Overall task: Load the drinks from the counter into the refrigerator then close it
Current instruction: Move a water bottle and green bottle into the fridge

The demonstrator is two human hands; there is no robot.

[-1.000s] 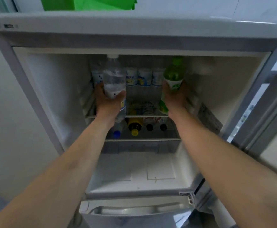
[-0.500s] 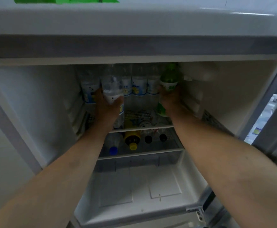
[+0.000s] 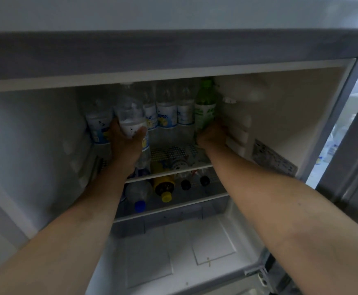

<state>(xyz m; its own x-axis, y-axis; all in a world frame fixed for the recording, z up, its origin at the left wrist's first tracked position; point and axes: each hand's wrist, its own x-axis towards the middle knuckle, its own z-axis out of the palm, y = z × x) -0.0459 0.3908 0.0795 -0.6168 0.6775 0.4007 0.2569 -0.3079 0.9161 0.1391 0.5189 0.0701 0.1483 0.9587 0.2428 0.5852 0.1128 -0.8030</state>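
Both arms reach deep into the open refrigerator point(image 3: 46, 145). My left hand point(image 3: 127, 143) grips a clear water bottle point(image 3: 131, 116) upright over the left of the upper wire shelf point(image 3: 173, 151). My right hand point(image 3: 213, 136) grips a green bottle point(image 3: 204, 109) by its lower part at the shelf's right end, against the inner right wall. Whether either bottle's base touches the shelf is hidden by the hands.
Several clear labelled bottles point(image 3: 166, 113) stand in a row at the back of the upper shelf. Below it lie a blue-capped bottle point(image 3: 138, 195), a yellow-capped one point(image 3: 164, 186) and two dark-capped ones point(image 3: 185, 184). A white drawer cover point(image 3: 173, 252) sits lower. The door opening is at right.
Both hands have carried their bottles further back into the refrigerator, toward the row at the rear. The camera has moved closer and lower, so the refrigerator's top is out of sight.
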